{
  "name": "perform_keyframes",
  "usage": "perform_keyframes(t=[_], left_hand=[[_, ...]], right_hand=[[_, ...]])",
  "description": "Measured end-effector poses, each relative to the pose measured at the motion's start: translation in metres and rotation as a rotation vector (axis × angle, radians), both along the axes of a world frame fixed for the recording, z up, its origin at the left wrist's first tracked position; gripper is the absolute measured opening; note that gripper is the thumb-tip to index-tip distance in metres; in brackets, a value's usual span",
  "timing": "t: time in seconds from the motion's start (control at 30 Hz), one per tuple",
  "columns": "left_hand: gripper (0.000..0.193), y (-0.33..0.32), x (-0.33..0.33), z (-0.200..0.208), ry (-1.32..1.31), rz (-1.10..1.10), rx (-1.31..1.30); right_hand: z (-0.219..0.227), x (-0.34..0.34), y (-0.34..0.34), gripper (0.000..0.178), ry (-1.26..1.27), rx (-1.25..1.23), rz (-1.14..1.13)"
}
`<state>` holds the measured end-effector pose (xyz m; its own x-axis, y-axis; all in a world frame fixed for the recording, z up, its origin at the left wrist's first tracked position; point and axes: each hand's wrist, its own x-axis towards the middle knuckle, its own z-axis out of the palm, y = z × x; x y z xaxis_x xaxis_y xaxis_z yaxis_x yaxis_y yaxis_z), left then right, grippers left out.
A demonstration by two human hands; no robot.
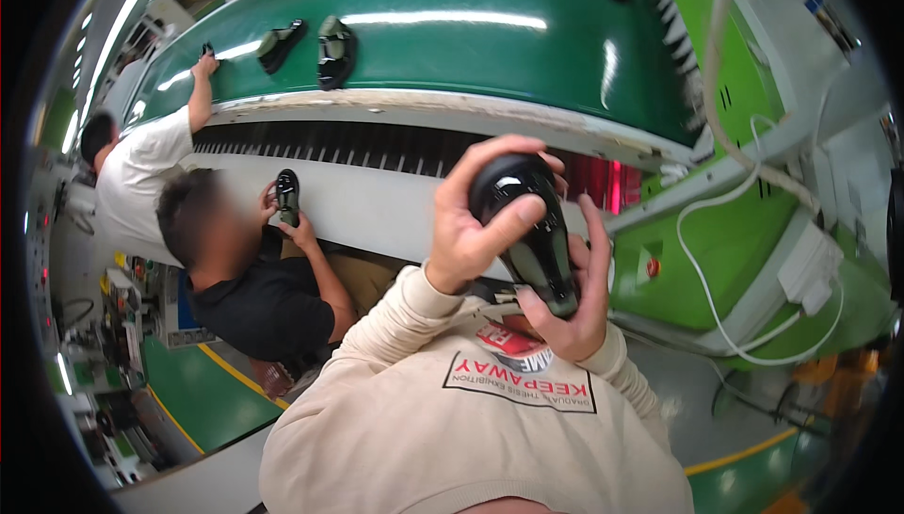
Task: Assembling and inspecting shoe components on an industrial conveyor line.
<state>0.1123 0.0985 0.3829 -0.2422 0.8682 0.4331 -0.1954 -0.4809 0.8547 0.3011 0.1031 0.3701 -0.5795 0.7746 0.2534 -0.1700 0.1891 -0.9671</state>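
A glossy black shoe [535, 248] is held up in front of my chest between my two hands, its rounded toe end at the top. My left hand [478, 222] wraps the toe end from the left, the thumb pressed across its shiny top. Lower down, my right hand [582, 302] grips the other end, with the thumb on the near side and fingers along the right. A grey-green area shows on the shoe's lower part. My palms hide some of its sides.
Beyond a white ledge [377, 205] runs a green conveyor belt [452, 57] carrying several black shoes [336, 51]. At my left a seated co-worker [268, 297] holds another shoe [287, 196]; a second person [141, 175] reaches onto the belt. A green machine [650, 293] with a white cable stands at right.
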Motion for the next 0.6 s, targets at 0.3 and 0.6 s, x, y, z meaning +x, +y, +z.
perform_keyframes(t=[0.3,0.6], left_hand=[[0.087,-0.026,-0.042,0.040,0.528,0.096,0.219],[0.019,-0.075,-0.242,0.207,0.709,1.228,0.720]], right_hand=[[-0.017,-0.014,0.015,0.095,0.047,0.188,0.153],[-0.012,-0.077,0.046,0.097,0.167,0.139,0.313]])
